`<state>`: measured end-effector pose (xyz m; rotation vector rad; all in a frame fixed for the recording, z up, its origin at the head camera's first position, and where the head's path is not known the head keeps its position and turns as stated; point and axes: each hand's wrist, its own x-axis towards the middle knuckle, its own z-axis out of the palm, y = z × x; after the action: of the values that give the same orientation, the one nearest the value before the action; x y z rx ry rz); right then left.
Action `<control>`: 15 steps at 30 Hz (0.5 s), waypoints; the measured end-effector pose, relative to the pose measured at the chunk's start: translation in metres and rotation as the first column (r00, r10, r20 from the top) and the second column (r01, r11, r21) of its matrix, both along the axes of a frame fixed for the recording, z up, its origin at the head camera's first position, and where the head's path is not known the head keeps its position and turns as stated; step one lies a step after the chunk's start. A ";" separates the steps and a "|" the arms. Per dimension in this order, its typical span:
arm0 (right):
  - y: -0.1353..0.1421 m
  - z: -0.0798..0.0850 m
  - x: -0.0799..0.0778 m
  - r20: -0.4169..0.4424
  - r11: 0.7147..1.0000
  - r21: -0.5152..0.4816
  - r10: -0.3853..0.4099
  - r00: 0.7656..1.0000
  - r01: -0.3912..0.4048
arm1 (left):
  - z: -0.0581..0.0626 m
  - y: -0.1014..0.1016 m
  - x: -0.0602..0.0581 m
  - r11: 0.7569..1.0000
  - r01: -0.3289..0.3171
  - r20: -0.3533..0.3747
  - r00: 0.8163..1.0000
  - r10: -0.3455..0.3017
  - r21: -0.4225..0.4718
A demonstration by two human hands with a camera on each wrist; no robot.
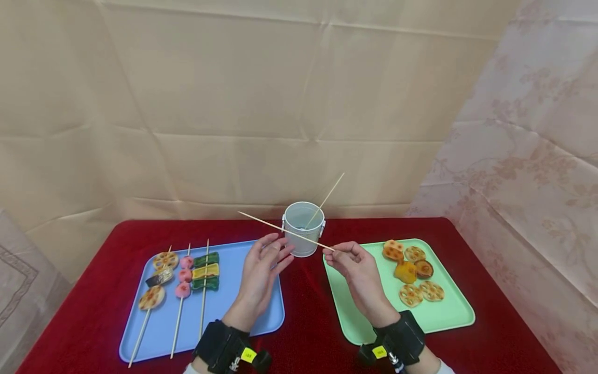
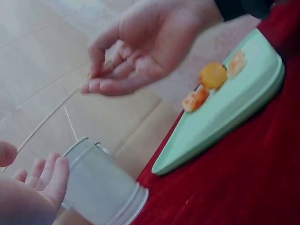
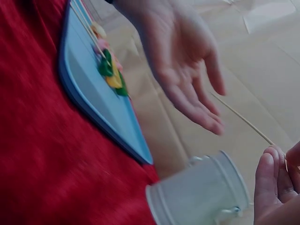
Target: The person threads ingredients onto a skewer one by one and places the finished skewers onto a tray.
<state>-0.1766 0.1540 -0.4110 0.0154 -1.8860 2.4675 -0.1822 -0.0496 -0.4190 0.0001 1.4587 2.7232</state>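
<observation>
My right hand [image 1: 356,275] pinches one end of a thin wooden skewer [image 1: 280,228] between thumb and fingers. The skewer is bare and slants up to the left, passing in front of a small white bucket [image 1: 299,244] in the head view. My left hand [image 1: 261,272] is beside the skewer with its fingers spread and relaxed, gripping nothing; in the right wrist view its palm [image 3: 183,61] shows with a gap between thumb and fingers. A second skewer [image 1: 330,193] leans inside the bucket.
On the left, a blue tray [image 1: 233,311] bears several loaded skewers, with pink balls [image 1: 185,275] and green and yellow pieces [image 1: 205,271]. A green tray [image 1: 355,317] on the right holds loose lotus slices [image 1: 432,291] and other toy food pieces. A red cloth [image 1: 303,322] covers the table.
</observation>
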 end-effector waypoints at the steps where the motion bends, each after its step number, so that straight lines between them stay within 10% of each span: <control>1: -0.002 -0.001 0.001 0.012 1.000 -0.002 0.011 1.000 -0.011 | 0.000 0.001 0.000 1.000 -0.003 0.006 1.000 0.003 0.022; 15: -0.017 -0.010 0.006 0.130 0.998 -0.024 0.067 0.989 -0.064 | -0.003 0.010 0.003 0.993 -0.036 0.093 0.995 0.026 0.109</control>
<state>-0.1702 0.1369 -0.4213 -0.0889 -1.9399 2.5903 -0.1793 -0.0391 -0.4216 -0.1423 1.2937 2.7844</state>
